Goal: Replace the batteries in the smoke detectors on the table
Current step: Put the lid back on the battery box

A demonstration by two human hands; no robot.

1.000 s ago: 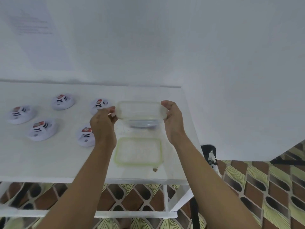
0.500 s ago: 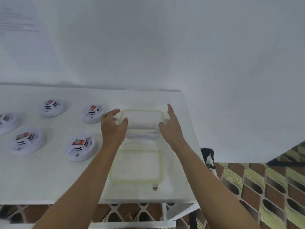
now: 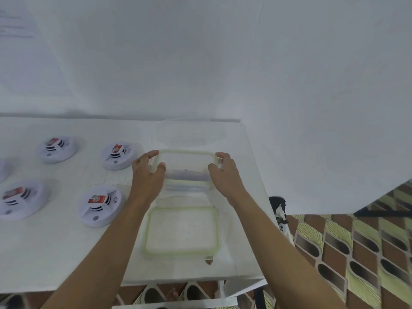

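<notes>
A clear plastic container (image 3: pixel 186 162) with a pale green rim stands on the white table (image 3: pixel 55 253) near its right end. My left hand (image 3: pixel 147 172) grips its left end, thumb inside the rim. My right hand (image 3: pixel 223 172) grips its right end, fingers curled over the rim. What lies inside the container is too faint to tell. Its green-rimmed lid (image 3: pixel 181 230) lies flat just in front. Several white smoke detectors with red labels sit to the left; the nearest ones are the front detector (image 3: pixel 100 206) and the back detector (image 3: pixel 118 159).
More detectors lie at the far left, one (image 3: pixel 58 149) at the back and one (image 3: pixel 20 202) nearer. The table's right edge is close to my right hand; beyond it is patterned floor (image 3: pixel 345 253) and a small black and white object (image 3: pixel 278 210). A white wall rises behind.
The container, held lifted a second ago, was set down and my hands opened beside it. Now both hands have closed on its ends again. The view has shifted closer.
</notes>
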